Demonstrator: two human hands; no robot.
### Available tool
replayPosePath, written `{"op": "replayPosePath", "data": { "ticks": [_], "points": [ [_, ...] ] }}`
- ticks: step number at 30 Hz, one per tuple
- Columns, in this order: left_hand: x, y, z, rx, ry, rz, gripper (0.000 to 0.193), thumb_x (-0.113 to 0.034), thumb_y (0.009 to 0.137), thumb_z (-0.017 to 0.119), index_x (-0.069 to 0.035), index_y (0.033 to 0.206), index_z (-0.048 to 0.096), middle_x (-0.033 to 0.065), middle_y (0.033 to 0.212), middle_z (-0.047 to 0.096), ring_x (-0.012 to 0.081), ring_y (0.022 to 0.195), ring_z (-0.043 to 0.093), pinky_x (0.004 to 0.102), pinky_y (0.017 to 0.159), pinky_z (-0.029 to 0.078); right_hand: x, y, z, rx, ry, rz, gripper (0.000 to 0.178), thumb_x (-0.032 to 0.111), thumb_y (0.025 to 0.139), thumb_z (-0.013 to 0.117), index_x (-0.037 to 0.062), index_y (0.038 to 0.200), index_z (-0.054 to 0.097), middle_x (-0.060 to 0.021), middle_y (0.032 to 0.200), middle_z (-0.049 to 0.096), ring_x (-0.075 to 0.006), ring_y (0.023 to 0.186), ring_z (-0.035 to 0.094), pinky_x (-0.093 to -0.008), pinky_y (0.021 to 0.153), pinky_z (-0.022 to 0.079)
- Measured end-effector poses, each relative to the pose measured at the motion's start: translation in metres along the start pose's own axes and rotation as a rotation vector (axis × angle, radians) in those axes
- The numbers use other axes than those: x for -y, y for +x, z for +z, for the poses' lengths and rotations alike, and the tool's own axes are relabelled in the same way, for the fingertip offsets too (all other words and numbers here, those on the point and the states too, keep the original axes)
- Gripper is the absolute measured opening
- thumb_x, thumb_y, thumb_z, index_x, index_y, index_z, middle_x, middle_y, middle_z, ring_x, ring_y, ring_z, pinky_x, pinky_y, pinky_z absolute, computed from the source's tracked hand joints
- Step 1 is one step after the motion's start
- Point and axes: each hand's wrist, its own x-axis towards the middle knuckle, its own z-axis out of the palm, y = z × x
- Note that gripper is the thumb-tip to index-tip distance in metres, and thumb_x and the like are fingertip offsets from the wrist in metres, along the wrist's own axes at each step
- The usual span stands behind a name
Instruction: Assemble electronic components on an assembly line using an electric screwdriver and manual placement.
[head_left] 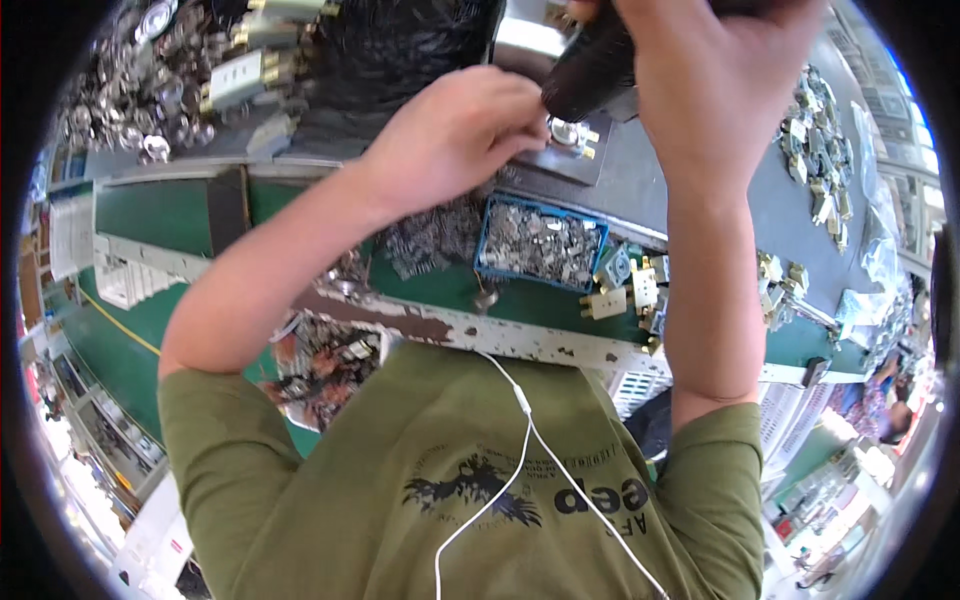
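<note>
l hand (pixel 460 125), upper ctr of frame, fingers bent & bunched, tips at a small shiny metal pc (pixel 568 136) w/ brass-coloured prongs; can't tell if it's gripped or just touched. r hand (pixel 705 85), top edge right of ctr, wrapped round a thick black cylinder (pixel 597 70), part of that hand cut off by the frame. cylinder slants, lower end just above the metal pc & close to l hand fingertips; can't tell if it touches.

metal pc sits upper ctr on a flat metal plate (pixel 555 172), which lies on the dark grey surface (pixel 640 185). nr ctr, below the plate: blue tray (pixel 530 279) full of small metal bits (pixel 545 243). just right of tray, pale blocks (pixel 606 303) w/ brass prongs, loose group.

upper left: heap of round shiny parts (pixel 150 100), beside it more white blocks (pixel 235 82), also w/ brass prongs; then black plastic (pixel 400 45), crinkled, btwn those & the metal plate. right side of frame: scattered pile of small connectors (pixel 818 150), w/ clear plastic (pixel 873 215) alongside, nr the surface's right edge.
</note>
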Motion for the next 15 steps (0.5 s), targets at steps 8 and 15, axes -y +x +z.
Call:
{"op": "replayPosePath", "data": {
  "ticks": [8,15],
  "points": [
    [-0.012,0.011,-0.012,0.248,0.132,-0.315,0.025,-0.025,0.092,0.073,-0.004,0.102,0.066,0.0134,0.099,0.069,0.0349,0.099,0.069,0.0466,0.084,0.056,-0.011,-0.006,0.0,0.038,0.012,-0.134,0.023,-0.001,0.089,0.079,-0.0032,0.108,0.065,-0.0081,0.086,0.072,-0.0108,0.066,0.067,-0.0236,0.055,0.053],
    [-0.019,0.017,-0.015,0.312,0.126,-0.332,0.027,-0.027,0.093,0.073,-0.005,0.107,0.068,0.0144,0.097,0.07,0.035,0.099,0.07,0.0469,0.084,0.057,-0.017,-0.001,-0.007,0.147,0.012,-0.189,0.02,-0.002,0.089,0.078,-0.0029,0.106,0.068,-0.0101,0.09,0.074,-0.0109,0.065,0.067,-0.0239,0.056,0.055]
  ]
}}
